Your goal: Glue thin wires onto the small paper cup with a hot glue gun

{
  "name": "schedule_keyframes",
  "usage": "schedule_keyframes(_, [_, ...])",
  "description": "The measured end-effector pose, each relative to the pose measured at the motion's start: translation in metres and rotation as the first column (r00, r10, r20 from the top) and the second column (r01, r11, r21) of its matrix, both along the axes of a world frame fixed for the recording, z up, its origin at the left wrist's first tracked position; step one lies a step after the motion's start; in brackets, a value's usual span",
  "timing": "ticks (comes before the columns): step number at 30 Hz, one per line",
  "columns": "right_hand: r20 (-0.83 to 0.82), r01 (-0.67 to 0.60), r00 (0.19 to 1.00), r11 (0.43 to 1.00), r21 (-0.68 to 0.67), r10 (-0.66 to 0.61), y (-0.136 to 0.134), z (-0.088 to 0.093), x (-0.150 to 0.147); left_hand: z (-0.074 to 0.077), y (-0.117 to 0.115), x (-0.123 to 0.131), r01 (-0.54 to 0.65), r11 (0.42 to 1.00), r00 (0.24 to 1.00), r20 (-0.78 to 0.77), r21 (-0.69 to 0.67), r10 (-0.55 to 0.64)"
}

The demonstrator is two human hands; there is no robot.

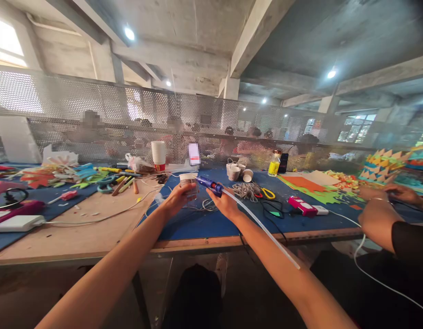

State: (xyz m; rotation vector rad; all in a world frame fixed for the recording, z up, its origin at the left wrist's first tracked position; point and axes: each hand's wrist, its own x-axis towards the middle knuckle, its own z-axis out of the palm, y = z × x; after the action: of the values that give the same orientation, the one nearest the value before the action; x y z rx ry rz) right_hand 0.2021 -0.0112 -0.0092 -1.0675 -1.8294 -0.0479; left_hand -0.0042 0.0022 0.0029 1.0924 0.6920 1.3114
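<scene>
Your left hand point(179, 198) — fingers wrapped around paper cup point(188, 176); your right hand point(227, 204) — gripping blue glue gun point(208, 184), tip beside cup, white glue stick point(259, 223) jutting from rear.

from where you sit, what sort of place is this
Probably a craft workshop: the right hand holds a glue gun, string and an orange sheet lie on the worktable, and bare concrete beams run overhead.

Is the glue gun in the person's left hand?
No: the right hand holds the glue gun; the left hand holds a cup.
</scene>
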Motion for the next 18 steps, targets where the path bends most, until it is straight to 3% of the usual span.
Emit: schedule_keyframes(18, [0.101, 0.088, 0.991, 0.996, 0.021, -0.089, -0.0024, -0.0007, -0.0003, 0.0023, -0.0031, -0.0002, 0.005, 0.999, 1.000, 0.029, -0.036, -0.004])
